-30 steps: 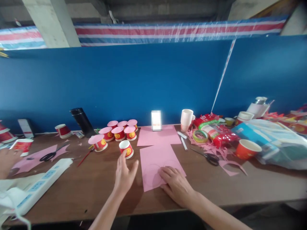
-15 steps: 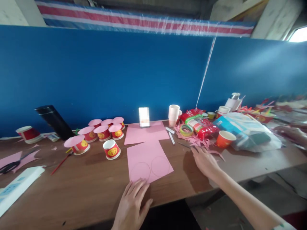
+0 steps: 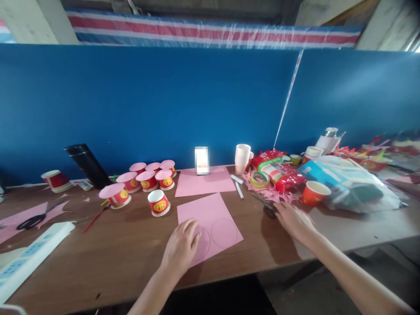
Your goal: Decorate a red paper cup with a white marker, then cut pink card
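My left hand lies over the left edge of a pink paper sheet, fingers loosely stretched. Two drawn circles show on that sheet; the hand partly covers the left one. My right hand rests low over the table, fingers extended, with the fingertips at the handles of a pair of black scissors. Whether they touch the handles I cannot tell. The blades point toward the pink paper scraps. A second pink sheet lies behind the first, and a red-and-white paper cup stands left of it.
Several cups topped with pink discs stand left, near a black flask. Farther left are other scissors and a white power strip. At right are a red packet, tape, an orange cup and a plastic bag.
My left hand has moved forward from the near edge onto the left side of the pink sheet. My right hand has shifted slightly right, showing the scissors' handles. The view has turned a little left.
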{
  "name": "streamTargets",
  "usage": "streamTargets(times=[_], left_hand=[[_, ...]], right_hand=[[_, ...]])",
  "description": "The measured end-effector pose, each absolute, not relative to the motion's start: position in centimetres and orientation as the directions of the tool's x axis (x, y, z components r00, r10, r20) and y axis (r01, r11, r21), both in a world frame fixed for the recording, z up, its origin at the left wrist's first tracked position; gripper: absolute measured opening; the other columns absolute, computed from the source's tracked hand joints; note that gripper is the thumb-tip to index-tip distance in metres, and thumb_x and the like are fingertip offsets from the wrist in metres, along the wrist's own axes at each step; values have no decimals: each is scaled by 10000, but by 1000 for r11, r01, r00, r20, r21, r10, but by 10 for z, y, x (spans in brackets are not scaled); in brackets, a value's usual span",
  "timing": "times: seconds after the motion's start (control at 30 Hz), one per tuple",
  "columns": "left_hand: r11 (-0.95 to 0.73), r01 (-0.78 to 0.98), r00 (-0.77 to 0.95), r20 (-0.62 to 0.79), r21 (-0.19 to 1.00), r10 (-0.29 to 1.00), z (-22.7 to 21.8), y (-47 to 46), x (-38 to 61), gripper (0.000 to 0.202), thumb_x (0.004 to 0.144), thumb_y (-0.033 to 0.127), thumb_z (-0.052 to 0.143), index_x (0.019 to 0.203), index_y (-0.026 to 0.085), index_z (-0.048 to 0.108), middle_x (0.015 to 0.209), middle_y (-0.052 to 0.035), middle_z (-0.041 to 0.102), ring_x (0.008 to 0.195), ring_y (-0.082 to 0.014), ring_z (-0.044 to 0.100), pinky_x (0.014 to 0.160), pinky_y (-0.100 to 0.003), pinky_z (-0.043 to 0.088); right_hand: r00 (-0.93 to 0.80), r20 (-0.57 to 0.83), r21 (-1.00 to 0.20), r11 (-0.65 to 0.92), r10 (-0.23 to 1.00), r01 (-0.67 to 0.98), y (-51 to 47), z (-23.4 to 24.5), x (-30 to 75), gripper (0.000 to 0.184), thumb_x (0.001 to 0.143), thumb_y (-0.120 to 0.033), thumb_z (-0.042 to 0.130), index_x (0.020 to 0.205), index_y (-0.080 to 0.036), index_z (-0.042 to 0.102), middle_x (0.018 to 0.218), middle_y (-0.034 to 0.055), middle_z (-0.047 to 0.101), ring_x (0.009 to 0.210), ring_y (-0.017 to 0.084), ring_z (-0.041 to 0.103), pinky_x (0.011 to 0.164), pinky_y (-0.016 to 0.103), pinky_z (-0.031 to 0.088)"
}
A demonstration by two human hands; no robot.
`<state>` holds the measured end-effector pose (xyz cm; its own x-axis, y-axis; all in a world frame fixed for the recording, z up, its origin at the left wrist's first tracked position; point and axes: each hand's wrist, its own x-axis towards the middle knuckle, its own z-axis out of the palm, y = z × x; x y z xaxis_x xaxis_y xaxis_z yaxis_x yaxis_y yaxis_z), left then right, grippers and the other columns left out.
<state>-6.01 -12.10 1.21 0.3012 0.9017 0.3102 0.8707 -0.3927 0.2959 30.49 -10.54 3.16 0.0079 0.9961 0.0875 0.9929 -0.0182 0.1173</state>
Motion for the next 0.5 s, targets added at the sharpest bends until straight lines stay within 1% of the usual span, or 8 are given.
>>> streamTargets(times=[0.1,0.2,0.27,0.33,0.4,0.5], left_hand=[[-316,917,254,254,243,933,12,-84,-57,375,820,244,417,1181,172,487,1231,-122,519,1155,-255,456,970,-415,357],[-298,937,263,194,185,945,9,-56,-57,425,824,258,416,1235,149,432,1316,-140,445,1239,-269,363,1025,-436,264],[-270,945,249,129,184,960,7,-44,-59,460,833,299,411,1261,132,402,1352,-159,399,1264,-278,326,1017,-439,266],[-247,948,237,74,202,969,7,-38,-60,485,824,341,430,1268,148,392,1364,-161,384,1264,-286,327,1011,-449,262],[-236,946,232,46,220,972,8,-36,-61,506,812,369,450,1269,161,391,1355,-160,398,1249,-290,350,1005,-448,262],[-235,945,233,37,227,972,14,-38,-61,515,794,391,478,1256,175,408,1321,-154,440,1218,-291,389,979,-428,294]], right_hand=[[18,25,93,-20,1000,995,-106,30,306,288,861,-226,373,1090,-162,535,1036,139,574,836,246,604,634,303,405],[1,24,103,-4,1000,995,-110,30,307,282,858,-199,371,1076,-173,548,1042,133,578,828,244,612,627,300,406],[-12,30,111,8,999,994,-112,30,307,265,850,-178,375,1033,-168,567,1041,132,585,856,248,607,638,301,410],[-26,37,110,22,999,994,-112,32,308,243,852,-172,370,970,-157,582,1024,134,597,893,250,596,666,308,412],[-14,38,101,10,999,995,-110,34,308,246,873,-200,344,924,-158,581,981,132,617,890,251,597,670,315,412],[49,49,97,-54,998,994,-105,37,307,256,891,-290,337,952,-171,555,895,118,642,845,264,610,632,317,413]])
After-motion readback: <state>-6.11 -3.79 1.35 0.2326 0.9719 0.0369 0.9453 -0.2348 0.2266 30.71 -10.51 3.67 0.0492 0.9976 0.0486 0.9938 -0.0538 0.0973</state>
